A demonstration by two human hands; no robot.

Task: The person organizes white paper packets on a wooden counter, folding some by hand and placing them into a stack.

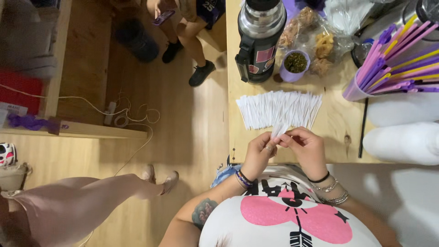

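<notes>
My left hand [259,153] and my right hand [307,147] meet at the near edge of a wooden table [336,126]. Between their fingertips they pinch a small white paper piece [279,132]. Just beyond the hands, a fanned row of several thin white paper-wrapped sticks [279,110] lies flat on the wood. Bracelets circle both wrists.
A steel and black thermos [259,39] stands at the back, beside a purple cup of green leaves [295,65] and clear snack bags [320,41]. A cup of coloured straws [393,64] sits at right above white rolls [404,142]. Two other people's legs [82,201] are on the floor left.
</notes>
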